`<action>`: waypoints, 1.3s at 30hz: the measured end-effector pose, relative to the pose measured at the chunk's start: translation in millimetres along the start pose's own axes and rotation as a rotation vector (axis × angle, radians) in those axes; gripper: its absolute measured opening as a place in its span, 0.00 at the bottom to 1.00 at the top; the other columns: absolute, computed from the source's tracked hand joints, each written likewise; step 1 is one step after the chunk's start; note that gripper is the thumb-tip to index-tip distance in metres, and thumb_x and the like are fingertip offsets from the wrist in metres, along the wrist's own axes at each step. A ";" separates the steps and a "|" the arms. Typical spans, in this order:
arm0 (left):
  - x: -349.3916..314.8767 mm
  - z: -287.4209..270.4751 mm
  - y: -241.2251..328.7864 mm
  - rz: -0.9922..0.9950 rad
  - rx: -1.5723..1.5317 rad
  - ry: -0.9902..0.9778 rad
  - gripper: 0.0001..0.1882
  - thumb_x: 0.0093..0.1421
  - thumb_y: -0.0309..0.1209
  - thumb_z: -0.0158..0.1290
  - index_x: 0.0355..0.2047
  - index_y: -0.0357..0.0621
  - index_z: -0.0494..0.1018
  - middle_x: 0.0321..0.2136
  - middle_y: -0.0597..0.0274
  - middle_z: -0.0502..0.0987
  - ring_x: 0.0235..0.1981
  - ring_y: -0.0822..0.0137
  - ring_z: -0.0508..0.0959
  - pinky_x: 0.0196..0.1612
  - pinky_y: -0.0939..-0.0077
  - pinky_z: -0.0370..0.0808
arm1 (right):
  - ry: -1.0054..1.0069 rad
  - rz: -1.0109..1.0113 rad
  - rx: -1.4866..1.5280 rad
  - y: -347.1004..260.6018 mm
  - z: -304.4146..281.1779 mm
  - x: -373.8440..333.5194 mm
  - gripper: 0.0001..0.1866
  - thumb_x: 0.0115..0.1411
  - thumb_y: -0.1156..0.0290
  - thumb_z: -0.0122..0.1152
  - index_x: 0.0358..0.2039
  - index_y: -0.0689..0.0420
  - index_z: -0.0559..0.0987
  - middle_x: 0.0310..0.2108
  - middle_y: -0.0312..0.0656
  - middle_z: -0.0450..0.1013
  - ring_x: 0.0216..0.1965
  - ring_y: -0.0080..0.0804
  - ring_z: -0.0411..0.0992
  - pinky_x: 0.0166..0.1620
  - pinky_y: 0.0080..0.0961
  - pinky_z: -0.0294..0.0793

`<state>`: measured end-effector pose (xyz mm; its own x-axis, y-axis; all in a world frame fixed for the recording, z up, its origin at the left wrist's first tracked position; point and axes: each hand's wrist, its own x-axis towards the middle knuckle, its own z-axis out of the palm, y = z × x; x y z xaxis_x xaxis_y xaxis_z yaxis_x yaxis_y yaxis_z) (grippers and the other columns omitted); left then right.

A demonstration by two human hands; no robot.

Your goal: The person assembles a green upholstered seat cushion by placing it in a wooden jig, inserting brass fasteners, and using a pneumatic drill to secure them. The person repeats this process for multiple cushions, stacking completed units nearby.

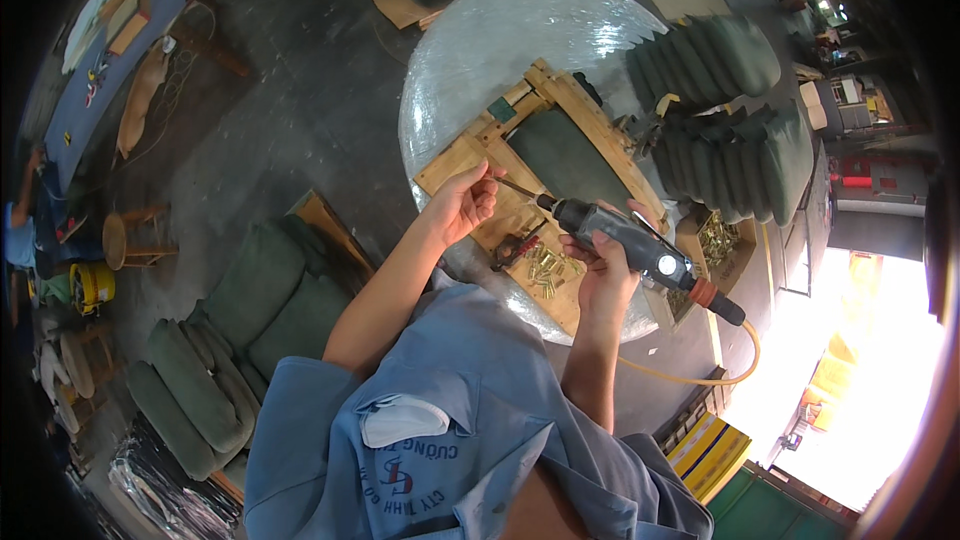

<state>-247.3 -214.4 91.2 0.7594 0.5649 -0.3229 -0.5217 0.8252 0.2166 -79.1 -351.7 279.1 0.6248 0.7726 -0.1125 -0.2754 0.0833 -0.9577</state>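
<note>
My right hand (606,275) is wrapped round a black pneumatic screwdriver (625,240), held level above a wooden jig (460,162). From its nose a long thin bit (520,189) points left toward my left hand (466,204). The left fingers are pinched together at the bit's tip; what they hold there is too small to make out. Inside the jig's frame lies a dark green padded panel (565,152). Below the tool, a pile of brass-coloured fasteners (545,272) rests on the wood beside a red-handled tool (518,248).
The jig stands on a round, plastic-wrapped table (440,80). Stacked green pads (705,60) sit on its right side, near a cardboard box of fasteners (722,238). A yellow air hose (700,381) loops from the screwdriver. Green cushions (265,280) lie to the left.
</note>
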 end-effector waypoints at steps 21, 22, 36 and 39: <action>20.8 33.6 -35.8 0.150 0.142 0.333 0.09 0.77 0.31 0.55 0.51 0.39 0.75 0.48 0.52 0.84 0.48 0.62 0.88 0.48 0.70 0.90 | 0.092 -0.044 -0.047 18.3 -24.2 15.1 0.39 0.60 0.78 0.63 0.72 0.51 0.63 0.55 0.55 0.76 0.31 0.46 0.84 0.32 0.32 0.89; 22.1 34.6 -36.9 0.173 0.137 0.345 0.09 0.77 0.31 0.55 0.51 0.39 0.76 0.48 0.52 0.85 0.48 0.62 0.88 0.47 0.70 0.89 | 0.096 -0.046 -0.056 16.7 -21.7 16.4 0.39 0.60 0.78 0.62 0.72 0.51 0.63 0.54 0.54 0.77 0.30 0.46 0.84 0.32 0.32 0.89; 61.4 37.9 -46.8 0.137 0.028 0.245 0.09 0.78 0.31 0.54 0.53 0.43 0.73 0.53 0.52 0.84 0.48 0.66 0.87 0.49 0.72 0.89 | 0.158 0.012 0.056 11.2 -40.3 43.8 0.37 0.59 0.80 0.60 0.69 0.49 0.64 0.54 0.51 0.76 0.32 0.45 0.84 0.31 0.34 0.89; 65.5 40.3 -48.6 0.099 0.079 0.244 0.16 0.76 0.33 0.58 0.59 0.41 0.71 0.55 0.49 0.83 0.48 0.62 0.87 0.51 0.69 0.89 | 0.204 -0.007 0.076 18.8 -51.0 50.1 0.37 0.59 0.80 0.60 0.69 0.49 0.64 0.54 0.51 0.76 0.37 0.44 0.83 0.30 0.35 0.88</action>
<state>-156.5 -217.4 96.7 0.5851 0.6333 -0.5065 -0.5496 0.7689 0.3266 -15.7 -343.6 242.0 0.7598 0.6288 -0.1650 -0.3203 0.1412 -0.9367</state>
